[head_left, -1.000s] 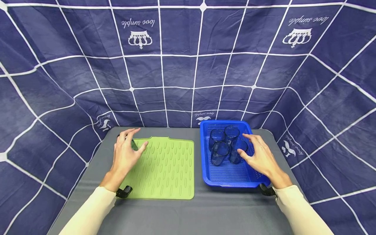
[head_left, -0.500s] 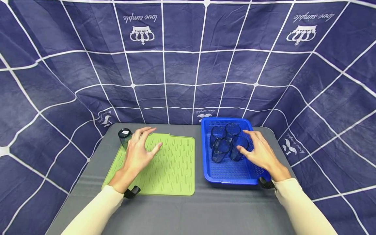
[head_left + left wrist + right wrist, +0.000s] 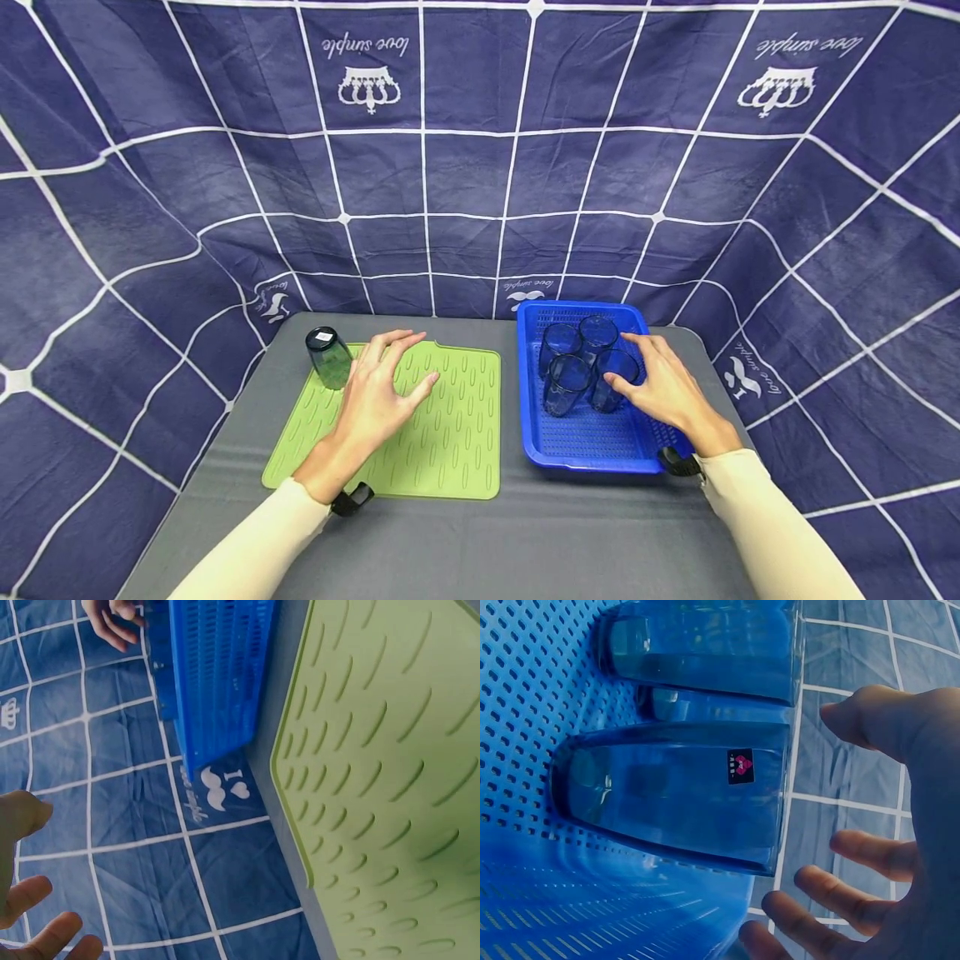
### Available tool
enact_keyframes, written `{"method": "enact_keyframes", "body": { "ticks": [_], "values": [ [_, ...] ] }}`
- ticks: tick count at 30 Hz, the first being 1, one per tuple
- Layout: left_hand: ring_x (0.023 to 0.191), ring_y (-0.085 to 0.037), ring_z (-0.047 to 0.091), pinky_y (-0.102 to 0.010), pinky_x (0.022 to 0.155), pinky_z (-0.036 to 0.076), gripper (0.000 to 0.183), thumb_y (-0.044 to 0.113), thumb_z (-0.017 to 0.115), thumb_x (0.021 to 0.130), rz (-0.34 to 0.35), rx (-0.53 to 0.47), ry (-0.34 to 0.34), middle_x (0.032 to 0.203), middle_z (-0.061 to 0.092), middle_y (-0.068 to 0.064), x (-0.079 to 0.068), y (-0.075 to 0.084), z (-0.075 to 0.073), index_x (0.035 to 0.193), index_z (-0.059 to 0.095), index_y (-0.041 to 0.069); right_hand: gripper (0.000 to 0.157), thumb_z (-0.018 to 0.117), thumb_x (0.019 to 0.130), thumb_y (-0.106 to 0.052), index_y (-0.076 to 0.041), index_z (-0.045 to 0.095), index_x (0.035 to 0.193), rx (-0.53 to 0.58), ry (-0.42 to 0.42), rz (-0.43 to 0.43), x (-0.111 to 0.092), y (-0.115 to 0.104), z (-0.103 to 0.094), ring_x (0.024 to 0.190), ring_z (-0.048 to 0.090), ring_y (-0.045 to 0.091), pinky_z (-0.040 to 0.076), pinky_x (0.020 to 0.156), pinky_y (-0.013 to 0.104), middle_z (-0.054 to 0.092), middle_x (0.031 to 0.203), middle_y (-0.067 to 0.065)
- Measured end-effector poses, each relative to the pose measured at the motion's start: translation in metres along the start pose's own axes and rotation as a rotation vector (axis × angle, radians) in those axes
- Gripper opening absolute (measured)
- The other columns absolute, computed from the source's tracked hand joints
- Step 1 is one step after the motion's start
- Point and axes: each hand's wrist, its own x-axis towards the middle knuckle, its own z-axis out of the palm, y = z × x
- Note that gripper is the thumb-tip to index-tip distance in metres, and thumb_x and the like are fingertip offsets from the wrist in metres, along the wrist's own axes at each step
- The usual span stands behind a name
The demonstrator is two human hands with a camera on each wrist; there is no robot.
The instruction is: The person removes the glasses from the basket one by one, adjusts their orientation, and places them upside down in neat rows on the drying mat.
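Observation:
My left hand [image 3: 375, 398] hovers over the light green ribbed mat [image 3: 442, 450], its fingers spread and holding nothing. Left of it, an upside-down dark tinted drinking glass [image 3: 330, 360] stands at the mat's far left corner, a white label on its upturned base. My right hand [image 3: 666, 385] is held above the right side of the blue basket [image 3: 528, 417], thumb and fingers apart. Closest to it is a blue-tinted glass [image 3: 667, 799], standing mouth up with a small dark sticker near the rim; in the right wrist view a gap shows between fingers and glass.
Several blue glasses, among them a front left one [image 3: 566, 385], stand close together in the basket's far half. Dark blue checked cloth [image 3: 465, 183] hangs behind and on both sides. A grey cloth [image 3: 495, 550] covers the table.
My left hand has moved right, away from the glass on the mat, leaving that glass in full view. The right hand has stayed nearly still above the basket.

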Motion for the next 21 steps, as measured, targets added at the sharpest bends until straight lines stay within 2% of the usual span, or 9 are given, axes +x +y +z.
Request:
{"method": "enact_keyframes", "body": {
  "ticks": [9, 14, 21],
  "values": [
    [0.138, -0.04, 0.072, -0.059, 0.098, 0.058, 0.064, 0.029, 0.1, 0.093, 0.029, -0.015, -0.01, 0.149, 0.073, -0.011, -0.001, 0.018, 0.005, 0.151, 0.076, 0.017, 0.093, 0.085, 0.103, -0.052, -0.004, 0.048, 0.173, -0.019, -0.075, 0.042, 0.003, 0.001, 0.001, 0.153, 0.056, 0.06, 0.051, 0.118, 0.082, 0.055, 0.166, 0.034],
    [0.139, -0.037, 0.071, -0.059, 0.095, 0.058, 0.064, 0.03, 0.1, 0.093, 0.047, -0.023, -0.017, 0.149, 0.074, -0.01, -0.001, 0.024, 0.008, 0.151, 0.076, 0.019, 0.095, 0.086, 0.102, -0.052, 0.0, 0.047, 0.172, -0.022, -0.09, 0.038, 0.004, 0.001, 0.003, 0.153, 0.056, 0.061, 0.051, 0.12, 0.08, 0.056, 0.165, 0.037],
    [0.141, -0.034, 0.071, -0.059, 0.098, 0.058, 0.065, 0.03, 0.1, 0.093, 0.047, -0.046, -0.038, 0.15, 0.073, -0.008, -0.002, 0.034, 0.014, 0.153, 0.075, 0.021, 0.096, 0.087, 0.101, -0.05, 0.005, 0.049, 0.169, -0.018, -0.117, 0.047, 0.007, 0.001, 0.007, 0.154, 0.055, 0.062, 0.048, 0.125, 0.079, 0.056, 0.164, 0.039]
  ]
}}
